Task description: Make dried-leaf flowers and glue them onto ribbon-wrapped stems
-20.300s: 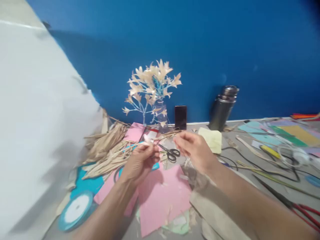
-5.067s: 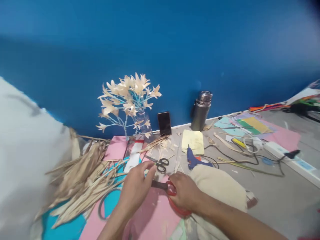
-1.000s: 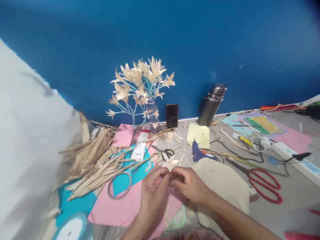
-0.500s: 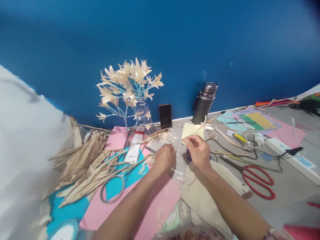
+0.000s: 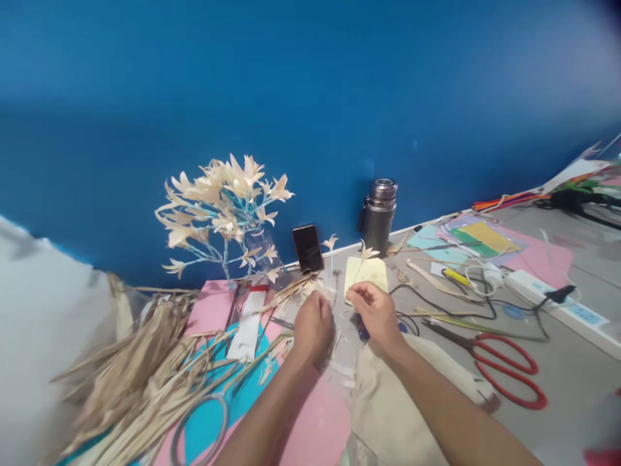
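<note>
My left hand (image 5: 314, 327) is closed, with a small cream paper-like flower (image 5: 330, 243) on a pale blue stem rising upright just beyond its fingers. The fingers hide the stem's lower end. To its right, my right hand (image 5: 376, 314) pinches the thin stem of another cream flower (image 5: 367, 251), whose petals show in front of the yellow note pad (image 5: 378, 272). A gap separates the two hands. A bunch of similar flowers (image 5: 223, 200) on blue stems stands in a clear bottle (image 5: 264, 249) at the back left.
Dried husks (image 5: 140, 362) and a grey tape ring (image 5: 220, 421) lie left over blue and pink sheets. A phone (image 5: 307, 249) and a steel flask (image 5: 381, 217) stand by the wall. Red-handled scissors (image 5: 509, 369), cables and a power strip (image 5: 557, 301) lie right.
The view has tilted up and shifted. The flower in my right hand has swung from the right to upright above the fingers. The flower by my left hand stands higher and clearer.
</note>
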Demonstrator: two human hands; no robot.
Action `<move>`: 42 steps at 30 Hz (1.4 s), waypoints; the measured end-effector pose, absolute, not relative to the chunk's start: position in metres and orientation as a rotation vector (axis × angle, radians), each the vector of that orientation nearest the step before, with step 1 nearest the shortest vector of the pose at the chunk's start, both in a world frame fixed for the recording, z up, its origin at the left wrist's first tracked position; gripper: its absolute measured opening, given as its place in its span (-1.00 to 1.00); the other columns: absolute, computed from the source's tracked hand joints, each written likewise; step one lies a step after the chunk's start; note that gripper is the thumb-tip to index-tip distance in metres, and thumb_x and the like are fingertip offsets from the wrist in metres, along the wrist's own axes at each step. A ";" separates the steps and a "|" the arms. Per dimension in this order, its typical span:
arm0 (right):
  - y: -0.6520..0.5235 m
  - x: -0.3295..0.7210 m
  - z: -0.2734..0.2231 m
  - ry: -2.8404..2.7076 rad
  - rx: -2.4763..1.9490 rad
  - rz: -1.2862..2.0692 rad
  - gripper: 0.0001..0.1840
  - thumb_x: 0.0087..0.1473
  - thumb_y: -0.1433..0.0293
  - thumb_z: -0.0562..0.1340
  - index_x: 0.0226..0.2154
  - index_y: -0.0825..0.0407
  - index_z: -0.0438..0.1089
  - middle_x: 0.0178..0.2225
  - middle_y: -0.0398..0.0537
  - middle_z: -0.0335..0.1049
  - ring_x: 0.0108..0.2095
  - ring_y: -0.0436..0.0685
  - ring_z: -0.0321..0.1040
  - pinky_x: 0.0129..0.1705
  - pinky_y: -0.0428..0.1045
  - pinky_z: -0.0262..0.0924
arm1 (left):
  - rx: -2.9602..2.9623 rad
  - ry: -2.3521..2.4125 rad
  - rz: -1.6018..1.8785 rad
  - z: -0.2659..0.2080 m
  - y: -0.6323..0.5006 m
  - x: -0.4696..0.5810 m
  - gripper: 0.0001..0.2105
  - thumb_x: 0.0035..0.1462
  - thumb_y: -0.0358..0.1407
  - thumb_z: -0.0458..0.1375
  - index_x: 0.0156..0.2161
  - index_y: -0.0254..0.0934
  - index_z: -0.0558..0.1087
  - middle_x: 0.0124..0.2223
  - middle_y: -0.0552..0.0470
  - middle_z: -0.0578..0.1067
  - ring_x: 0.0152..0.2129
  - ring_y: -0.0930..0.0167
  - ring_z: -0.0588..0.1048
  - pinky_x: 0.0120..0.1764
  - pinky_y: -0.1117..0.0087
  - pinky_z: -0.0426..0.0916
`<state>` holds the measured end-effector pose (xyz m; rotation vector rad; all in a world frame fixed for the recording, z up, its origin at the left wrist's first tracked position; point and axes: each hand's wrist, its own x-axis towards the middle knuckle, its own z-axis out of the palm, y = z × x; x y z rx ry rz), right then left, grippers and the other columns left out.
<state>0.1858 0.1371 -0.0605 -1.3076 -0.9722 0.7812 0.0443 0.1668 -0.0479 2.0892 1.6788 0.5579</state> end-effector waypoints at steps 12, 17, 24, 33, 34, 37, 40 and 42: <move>0.110 0.150 -0.005 -1.188 -1.084 1.003 -0.84 -0.02 0.30 0.35 -0.45 0.05 0.46 -0.55 -0.17 0.39 -0.57 -0.03 0.20 -0.50 -0.11 0.13 | 1.818 1.410 1.242 -0.048 0.090 -0.014 -0.77 0.24 -0.18 0.06 -0.41 -0.23 0.37 -0.48 0.06 0.44 -0.52 0.38 0.41 -0.40 0.41 0.29; 0.103 0.133 0.005 -1.121 -0.958 1.157 -0.76 -0.05 0.24 0.40 -0.46 0.08 0.47 -0.58 -0.18 0.34 -0.62 -0.08 0.08 -0.58 -0.13 0.00 | 1.914 1.451 1.368 -0.054 0.083 -0.019 -0.78 0.21 -0.25 0.09 -0.46 -0.22 0.36 -0.52 0.08 0.42 -0.59 0.42 0.38 -0.47 0.44 0.27; 0.098 0.111 0.002 -1.043 -0.916 1.163 -0.71 -0.11 0.21 0.42 -0.49 0.06 0.42 -0.58 -0.16 0.36 -0.63 -0.07 0.08 -0.58 -0.12 0.03 | 1.914 1.457 1.369 -0.058 0.076 -0.023 -0.78 0.19 -0.32 0.07 -0.50 -0.21 0.34 -0.52 0.05 0.42 -0.57 0.42 0.39 -0.46 0.44 0.27; 0.091 0.110 -0.010 -1.225 -0.974 0.953 -0.81 0.00 0.27 0.38 -0.45 0.05 0.47 -0.44 -0.06 0.49 -0.42 0.08 0.41 -0.33 -0.06 0.33 | 1.267 1.046 1.236 0.009 0.080 -0.037 -0.74 0.10 -0.11 0.19 -0.21 -0.28 0.50 -0.35 0.00 0.51 -0.52 0.43 0.43 -0.46 0.42 0.36; 0.089 0.109 -0.012 -1.242 -0.960 0.971 -0.81 0.01 0.26 0.37 -0.44 0.05 0.47 -0.44 -0.07 0.49 -0.43 0.08 0.41 -0.33 -0.05 0.34 | 1.266 1.048 1.252 0.015 0.081 -0.036 -0.75 0.07 -0.13 0.22 -0.25 -0.29 0.52 -0.35 0.00 0.51 -0.53 0.44 0.42 -0.46 0.42 0.36; 0.087 0.109 -0.016 -1.240 -0.939 1.022 -0.79 0.02 0.23 0.37 -0.45 0.04 0.47 -0.46 -0.07 0.49 -0.46 0.07 0.39 -0.38 -0.06 0.33 | 1.342 1.062 1.316 0.024 0.084 -0.032 -0.81 0.02 -0.19 0.24 -0.37 -0.29 0.55 -0.36 -0.03 0.51 -0.48 0.41 0.45 -0.45 0.43 0.37; 0.089 0.110 -0.018 -1.196 -0.961 1.031 -0.77 -0.03 0.22 0.40 -0.47 0.04 0.47 -0.47 -0.07 0.49 -0.47 0.07 0.38 -0.39 -0.06 0.32 | 1.454 1.072 1.379 0.026 0.087 -0.027 -0.89 -0.01 -0.27 0.24 -0.45 -0.27 0.56 -0.32 -0.06 0.53 -0.38 0.36 0.49 -0.39 0.43 0.39; 0.091 0.113 -0.018 -1.165 -0.977 1.049 -0.76 -0.07 0.21 0.41 -0.47 0.04 0.48 -0.49 -0.09 0.48 -0.50 0.05 0.34 -0.43 -0.06 0.29 | 1.505 1.092 1.404 0.027 0.088 -0.024 -0.91 -0.01 -0.31 0.23 -0.46 -0.26 0.57 -0.32 -0.05 0.54 -0.37 0.36 0.49 -0.36 0.43 0.39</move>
